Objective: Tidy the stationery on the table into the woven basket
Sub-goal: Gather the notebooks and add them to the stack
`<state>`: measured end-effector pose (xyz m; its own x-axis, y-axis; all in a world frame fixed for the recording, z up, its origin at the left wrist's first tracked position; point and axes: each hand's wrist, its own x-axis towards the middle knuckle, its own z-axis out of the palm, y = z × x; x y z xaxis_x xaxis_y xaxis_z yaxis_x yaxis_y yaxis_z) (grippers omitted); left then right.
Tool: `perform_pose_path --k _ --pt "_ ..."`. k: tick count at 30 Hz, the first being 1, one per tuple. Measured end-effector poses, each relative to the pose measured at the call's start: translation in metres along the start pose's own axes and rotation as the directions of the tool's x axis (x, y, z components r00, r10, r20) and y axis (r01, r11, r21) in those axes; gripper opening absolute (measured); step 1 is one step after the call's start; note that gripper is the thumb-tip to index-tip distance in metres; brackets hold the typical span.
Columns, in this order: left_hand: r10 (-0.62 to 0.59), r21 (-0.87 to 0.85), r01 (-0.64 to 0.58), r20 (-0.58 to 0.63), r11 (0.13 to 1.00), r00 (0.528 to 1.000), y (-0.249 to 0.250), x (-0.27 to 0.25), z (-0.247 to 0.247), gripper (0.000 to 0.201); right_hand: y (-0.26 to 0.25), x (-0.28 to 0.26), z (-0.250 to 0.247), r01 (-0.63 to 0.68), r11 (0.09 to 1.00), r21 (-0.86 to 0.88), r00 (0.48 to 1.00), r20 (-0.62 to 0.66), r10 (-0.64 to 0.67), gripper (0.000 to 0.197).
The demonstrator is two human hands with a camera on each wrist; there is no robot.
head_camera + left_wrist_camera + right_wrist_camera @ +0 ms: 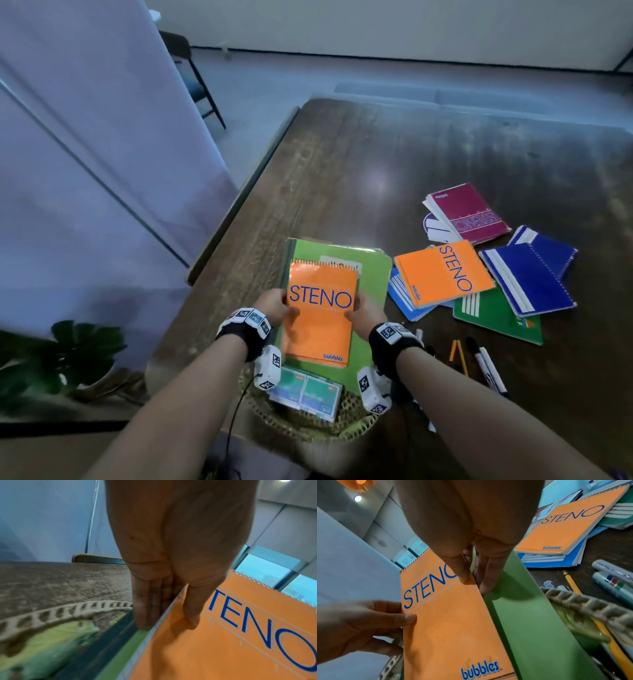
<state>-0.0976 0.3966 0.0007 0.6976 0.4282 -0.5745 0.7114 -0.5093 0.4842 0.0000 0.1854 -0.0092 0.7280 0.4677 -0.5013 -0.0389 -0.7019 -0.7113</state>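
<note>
Both hands hold an orange STENO spiral notebook [320, 315] by its long edges. My left hand [274, 305] pinches the left edge, thumb on the cover and fingers underneath [166, 622]. My right hand [368, 310] pinches the right edge the same way [474, 585]. The notebook [453, 628] lies tilted against a larger green folder [371, 274] that stands in the woven basket [298, 421] at the table's near edge. The basket rim [60, 614] shows below my left fingers. Teal packs [305, 394] lie inside the basket.
On the dark wooden table [376, 164] to the right lie a second orange STENO notebook [443, 272], a magenta one [469, 216], blue spiral notebooks [527, 277] and a green one [496, 318]. Pencils [459, 356] and markers [489, 370] lie beside the basket.
</note>
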Motion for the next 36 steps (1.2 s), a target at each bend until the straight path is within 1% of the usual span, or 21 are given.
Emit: perform_pose_path --k 2,4,7,11,15,17,19,21,23,25,27,28,30,32,33,36 --pt "-0.025 0.11 0.027 -0.015 0.994 1.0 -0.005 -0.009 -0.002 0.019 0.002 0.002 0.013 0.0 0.997 -0.078 1.0 0.012 0.001 0.032" --pt "-0.041 0.177 0.046 -0.027 0.983 0.999 -0.012 -0.01 0.002 0.016 0.004 0.003 0.021 -0.022 0.993 -0.115 1.0 0.013 0.024 0.03" --pt "-0.048 0.21 0.061 -0.065 0.976 0.997 -0.019 -0.007 0.005 0.015 0.004 0.004 0.028 -0.041 0.985 -0.166 0.999 -0.019 0.038 0.024" --pt "-0.016 0.225 0.045 -0.131 0.973 0.991 -0.019 -0.002 0.013 0.013 0.006 0.008 0.029 -0.057 0.974 -0.221 0.997 -0.057 0.046 0.017" --pt "0.003 0.294 0.049 -0.175 0.955 0.985 -0.02 0.0 0.022 0.017 0.009 0.012 0.03 -0.099 0.955 -0.281 0.995 -0.043 0.09 0.011" --pt "-0.002 0.314 0.064 -0.193 0.947 0.981 -0.017 -0.001 0.023 0.017 0.009 0.013 0.029 -0.1 0.943 -0.319 0.995 -0.025 0.098 0.012" --pt "-0.021 0.306 0.09 -0.221 0.948 0.975 -0.014 0.0 0.024 0.018 0.008 0.014 0.029 -0.101 0.931 -0.35 0.995 -0.013 0.103 0.018" --pt "-0.045 0.306 0.117 -0.232 0.945 0.972 -0.009 0.0 0.025 0.014 0.009 0.014 0.031 -0.111 0.926 -0.36 0.993 -0.005 0.117 0.024" --pt "-0.055 0.347 0.133 -0.226 0.928 0.973 -0.004 -0.001 0.024 0.009 0.009 0.013 0.032 -0.12 0.929 -0.349 0.992 0.001 0.128 0.026" --pt "-0.046 0.432 0.122 -0.181 0.893 0.982 0.006 -0.005 0.021 0.013 0.011 0.012 0.031 -0.126 0.944 -0.304 0.991 -0.001 0.132 0.025" --pt "-0.032 0.523 0.082 -0.104 0.848 0.994 0.024 -0.008 0.019 0.018 0.014 0.01 0.026 -0.132 0.965 -0.225 0.991 -0.025 0.13 0.028" --pt "-0.011 0.538 0.044 -0.064 0.842 0.998 0.035 -0.008 0.019 0.018 0.016 0.009 0.02 -0.134 0.972 -0.191 0.991 -0.042 0.129 0.028" --pt "0.057 0.478 -0.066 0.034 0.876 0.998 0.061 -0.004 0.025 0.018 0.021 0.01 0.004 -0.133 0.982 -0.137 0.989 -0.077 0.123 0.023" --pt "0.152 0.373 -0.188 0.124 0.908 0.981 0.089 0.001 0.036 0.026 0.029 0.012 -0.019 -0.131 0.986 -0.104 0.987 -0.104 0.12 0.014" --pt "0.209 0.343 -0.247 0.144 0.906 0.967 0.105 0.004 0.042 0.03 0.034 0.013 -0.032 -0.136 0.986 -0.092 0.985 -0.116 0.125 0.012" --pt "0.352 0.302 -0.377 0.135 0.876 0.926 0.156 0.012 0.065 0.033 0.052 0.017 -0.078 -0.184 0.98 -0.073 0.974 -0.149 0.171 0.009"
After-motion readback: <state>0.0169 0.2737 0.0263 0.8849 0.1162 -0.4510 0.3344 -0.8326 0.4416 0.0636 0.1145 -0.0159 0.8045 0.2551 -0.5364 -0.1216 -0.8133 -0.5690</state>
